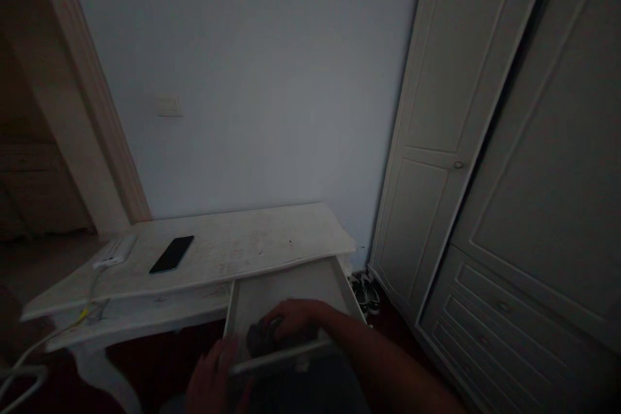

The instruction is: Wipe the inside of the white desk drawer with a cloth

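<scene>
A desk drawer [291, 291] is pulled out from the white desk. Inside it, my right hand [295, 318] is closed on a dark grey cloth [259, 338], which lies bunched on the drawer bottom. Part of the cloth is hidden under the fingers. My left hand [211, 375] is at the front left corner of the drawer, its fingers smeared by motion. Whether it grips the drawer edge cannot be made out.
On the white desk top [252, 239] lie a black phone [173, 254] and a white power strip [115, 251] with a cable. Shoes [365, 293] stand on the floor between desk and wardrobe [431, 194]. A light switch [168, 106] is on the wall.
</scene>
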The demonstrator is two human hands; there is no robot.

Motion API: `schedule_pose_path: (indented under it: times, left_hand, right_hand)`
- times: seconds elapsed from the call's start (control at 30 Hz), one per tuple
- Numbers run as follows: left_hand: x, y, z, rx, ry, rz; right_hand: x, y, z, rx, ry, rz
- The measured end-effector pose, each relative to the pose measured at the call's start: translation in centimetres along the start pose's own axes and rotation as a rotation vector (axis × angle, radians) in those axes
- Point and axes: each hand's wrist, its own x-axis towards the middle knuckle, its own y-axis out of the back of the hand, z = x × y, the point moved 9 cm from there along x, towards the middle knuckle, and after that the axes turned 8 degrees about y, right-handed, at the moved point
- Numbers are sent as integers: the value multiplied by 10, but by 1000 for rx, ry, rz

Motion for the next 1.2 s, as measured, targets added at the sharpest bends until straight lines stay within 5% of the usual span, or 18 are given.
schedule_pose_path:
  times: [0.17,0.3,0.4,0.6,0.7,0.77,0.87,1.07,1.13,1.2]
  left_hand:
    - [36,-38,10,59,-311,-329]
    - [48,-46,12,7,-381,-455]
    - [47,-32,24,-18,-387,-437]
    - [46,-20,32,-36,-397,-437]
    - [44,-25,28,-77,-439,-475]
    - [44,-26,25,-79,-428,-475]
    - [46,-23,26,-69,-374,-464]
    - [48,-19,34,-112,-404,-450]
    - [49,-23,30,-141,-400,-448]
    - [48,-29,23,-192,-392,-442]
  right_hand:
    - [-111,49,11,-162,-32,151]
    - [-180,48,27,-177,-172,344]
    - [-175,24,14,-151,-116,456]
    - [-64,-42,-53,-212,159,507]
    - [-36,-59,-73,-350,213,548]
    - [-44,-64,-69,-442,227,554]
    - [-95,-65,-36,-607,198,581]
    - [-236,-35,55,-743,17,978]
    - [-245,-33,65,-709,-72,1071]
    - [-221,-39,54,-655,-126,1083]
